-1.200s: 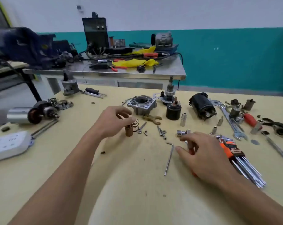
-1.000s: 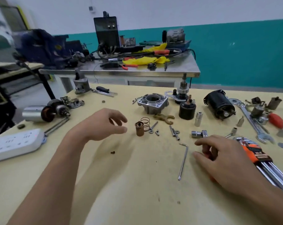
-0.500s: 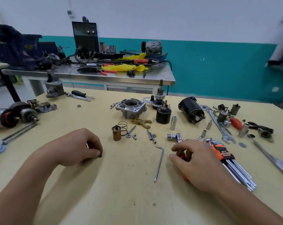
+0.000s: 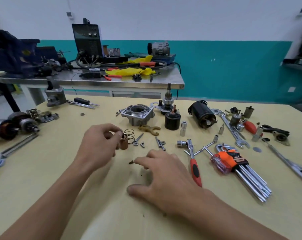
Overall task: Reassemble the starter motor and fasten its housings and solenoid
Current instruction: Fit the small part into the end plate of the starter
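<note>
Copper-brown plunger (image 4: 124, 143), black solenoid (image 4: 172, 120), orange hex-key holder (image 4: 230, 158), pale yellow table (image 4: 77, 179).

Bare tabletop (image 4: 94, 213) lies nearest the person; farther in, screws (image 4: 159, 143), a spring (image 4: 130, 134) and a ratchet (image 4: 192, 158) crowd it

Left hand (image 4: 96, 146): bare, slender fingers, nails cut short.
Right hand (image 4: 164, 179): bare, knuckles and tendons standing out on the back, short thumbnail.
Left forearm (image 4: 48, 196): uncovered from wrist to the lower frame edge, slim.
Right forearm (image 4: 233, 217): uncovered from wrist to the bottom-right edge.
Clothing higher up: out of view, cannot tell.
</note>
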The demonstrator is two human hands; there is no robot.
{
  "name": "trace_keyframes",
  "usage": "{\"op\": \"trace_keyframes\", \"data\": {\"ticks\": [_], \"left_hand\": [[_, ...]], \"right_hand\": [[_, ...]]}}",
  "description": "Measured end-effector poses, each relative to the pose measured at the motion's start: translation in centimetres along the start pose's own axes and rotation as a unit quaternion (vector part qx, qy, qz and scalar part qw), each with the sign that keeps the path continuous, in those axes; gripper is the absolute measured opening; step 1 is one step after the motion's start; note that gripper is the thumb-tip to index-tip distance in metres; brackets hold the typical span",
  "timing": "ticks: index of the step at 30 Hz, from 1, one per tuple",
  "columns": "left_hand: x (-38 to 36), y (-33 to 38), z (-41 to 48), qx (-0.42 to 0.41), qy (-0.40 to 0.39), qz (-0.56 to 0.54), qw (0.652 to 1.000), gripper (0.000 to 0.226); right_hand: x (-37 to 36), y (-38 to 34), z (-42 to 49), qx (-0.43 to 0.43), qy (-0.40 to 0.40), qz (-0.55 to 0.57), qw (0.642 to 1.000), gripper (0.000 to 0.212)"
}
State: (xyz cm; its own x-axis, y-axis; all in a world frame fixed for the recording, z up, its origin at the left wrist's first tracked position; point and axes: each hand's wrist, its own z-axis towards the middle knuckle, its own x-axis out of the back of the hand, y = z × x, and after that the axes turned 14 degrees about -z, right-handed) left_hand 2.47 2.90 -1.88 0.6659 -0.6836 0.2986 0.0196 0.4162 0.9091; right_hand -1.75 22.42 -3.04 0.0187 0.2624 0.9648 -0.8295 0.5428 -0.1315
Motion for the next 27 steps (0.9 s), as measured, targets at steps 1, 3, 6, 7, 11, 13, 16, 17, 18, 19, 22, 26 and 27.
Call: {"op": "trace_keyframes", "data": {"ticks": [1, 3, 6, 7, 11, 13, 16, 17, 18, 19, 22, 26, 27], "left_hand": [[0.2, 0.0, 0.4, -0.026, 0.055, -0.012, 0.998, 0.019], [0.4, 0.4, 1.5, -0.066, 0.121, -0.019, 0.990, 0.020], [0.3, 1.2, 4.0, -0.081, 0.135, -0.008, 0.987, 0.017], [0.2, 1.6, 5.1, -0.077, 0.130, 0.001, 0.989, 0.015], [-0.9, 3.0, 9.4, -0.033, 0.088, 0.011, 0.996, 0.010], [-2.2, 3.6, 10.9, -0.029, 0.063, 0.021, 0.997, 0.009], [-5.5, 4.5, 12.9, -0.069, -0.016, 0.069, 0.995, 0.008], [-6.8, 4.8, 13.7, -0.084, -0.055, 0.099, 0.990, 0.021], [-8.2, 5.1, 14.6, -0.090, -0.095, 0.129, 0.983, 0.035], [-9.5, 5.4, 15.6, -0.086, -0.130, 0.154, 0.976, 0.049], [-13.1, 6.1, 18.8, -0.028, -0.207, 0.193, 0.959, 0.081], [-16.7, 5.2, 21.5, 0.032, -0.222, 0.229, 0.947, 0.074], [-17.4, 4.6, 21.7, 0.041, -0.220, 0.245, 0.943, 0.068]], "right_hand": [[-0.2, -0.5, 0.9, -0.003, -0.013, -0.020, 1.000, 0.061], [-0.1, -1.2, 2.7, -0.014, -0.021, -0.044, 0.999, 0.047], [0.0, -1.8, 4.7, -0.006, -0.037, -0.054, 0.998, 0.030], [-0.1, -2.0, 5.0, 0.003, -0.043, -0.058, 0.997, 0.029], [-0.4, -1.8, 5.0, 0.015, -0.037, -0.048, 0.998, 0.026], [-0.3, -1.3, 4.7, 0.010, -0.034, -0.042, 0.998, 0.020], [0.1, 0.0, 4.1, 0.017, -0.033, -0.033, 0.999, 0.018], [0.2, 0.5, 3.8, 0.021, -0.026, -0.027, 0.999, 0.018], [0.4, 1.0, 3.6, 0.023, -0.015, -0.018, 0.999, 0.019], [0.7, 1.5, 3.4, 0.020, 0.003, -0.008, 1.000, 0.020], [1.2, 3.2, 2.9, -0.011, 0.103, 0.038, 0.994, 0.021], [1.1, 5.4, 2.8, -0.051, 0.200, 0.078, 0.975, 0.015], [1.0, 5.9, 2.8, -0.061, 0.209, 0.078, 0.973, 0.013]]}}
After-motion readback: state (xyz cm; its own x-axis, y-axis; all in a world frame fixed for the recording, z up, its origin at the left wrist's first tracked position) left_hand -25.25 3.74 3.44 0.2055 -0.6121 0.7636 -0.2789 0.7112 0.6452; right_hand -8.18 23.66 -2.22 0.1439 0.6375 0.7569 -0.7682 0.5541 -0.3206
